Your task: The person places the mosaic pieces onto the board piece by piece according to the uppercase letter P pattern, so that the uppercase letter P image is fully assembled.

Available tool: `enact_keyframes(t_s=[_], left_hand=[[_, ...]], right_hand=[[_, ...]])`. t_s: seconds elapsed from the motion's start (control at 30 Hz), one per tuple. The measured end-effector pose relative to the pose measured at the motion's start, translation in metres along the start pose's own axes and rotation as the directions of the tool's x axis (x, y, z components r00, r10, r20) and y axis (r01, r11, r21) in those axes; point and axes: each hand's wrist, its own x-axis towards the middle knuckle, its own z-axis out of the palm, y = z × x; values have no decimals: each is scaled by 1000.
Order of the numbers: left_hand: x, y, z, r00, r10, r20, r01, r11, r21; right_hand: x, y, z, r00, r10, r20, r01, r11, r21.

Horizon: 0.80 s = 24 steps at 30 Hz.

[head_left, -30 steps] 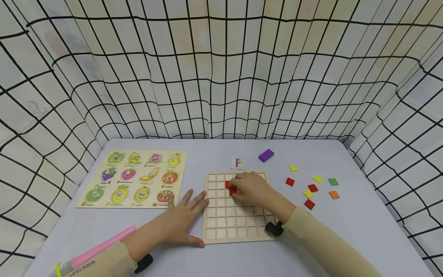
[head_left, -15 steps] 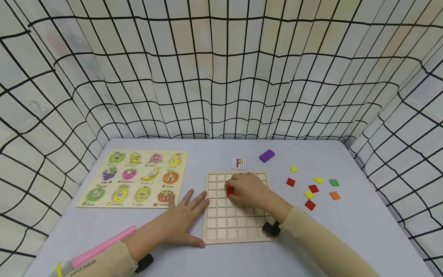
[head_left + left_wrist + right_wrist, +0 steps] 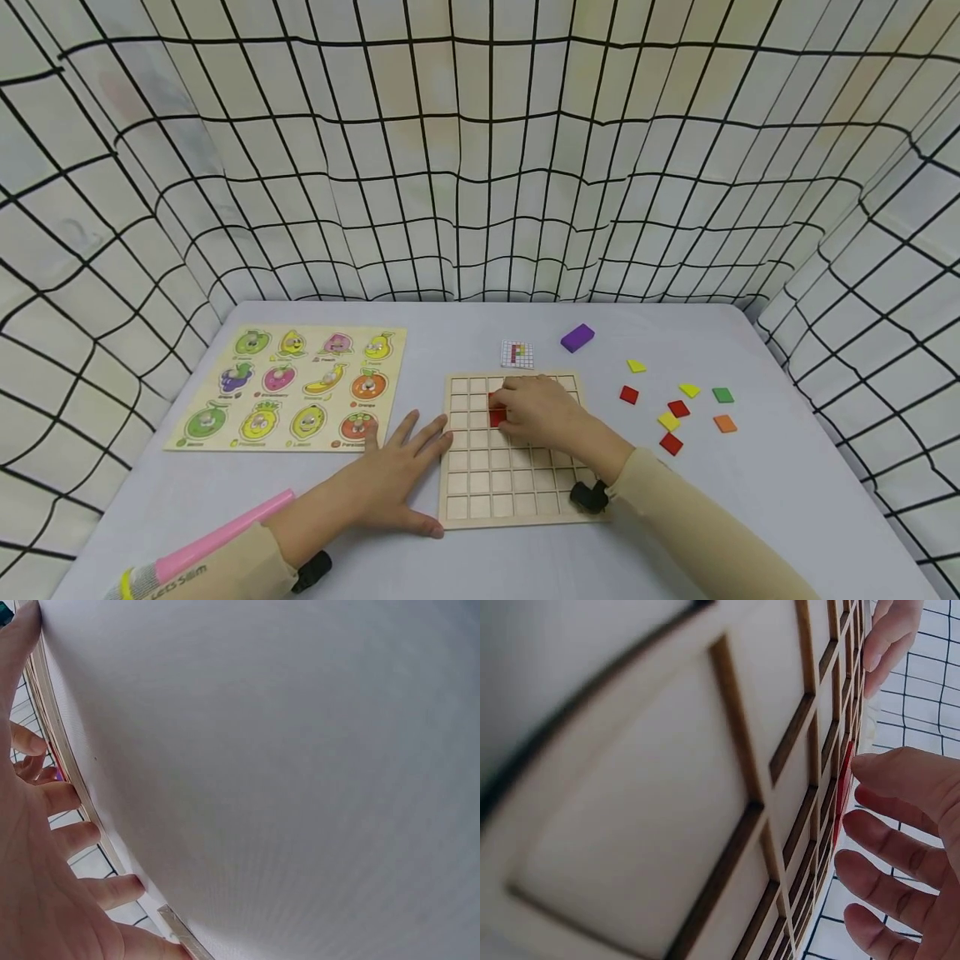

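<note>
A wooden grid board (image 3: 480, 482) lies in front of me on the table. My right hand (image 3: 543, 412) is over its upper middle, thumb and index finger pinching a red square tile (image 3: 497, 418) at a cell. Just above that tile, a second red tile (image 3: 492, 400) shows in the same column, partly covered by the fingers. In the right wrist view the thumb tip meets the red edge (image 3: 844, 780), while the other fingers curve loosely. My left hand (image 3: 390, 483) lies spread on the table, with fingertips at the board's left edge.
Loose red, yellow, green and orange tiles (image 3: 671, 443) lie to the right. A small pattern card (image 3: 517, 354) and a purple block (image 3: 577, 337) are behind the board. At left are a fruit puzzle (image 3: 285, 400) and a pink tube (image 3: 225, 529). Grid-patterned cloth (image 3: 480, 167) surrounds the table.
My right hand has shifted slightly left with the red tile, which now lines up under the other red tile. The left hand has stayed in place.
</note>
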Motion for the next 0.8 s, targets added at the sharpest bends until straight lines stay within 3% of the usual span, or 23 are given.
enact_keyframes(t_s=[0.4, 0.8], left_hand=[[0, 1, -1, 1000, -3, 0, 3, 1000, -2], [1, 1, -1, 1000, -2, 2, 2, 1000, -2]], right_hand=[[-11, 12, 2, 1000, 4, -27, -4, 1000, 13], [-19, 20, 0, 998, 69, 11, -70, 997, 33]])
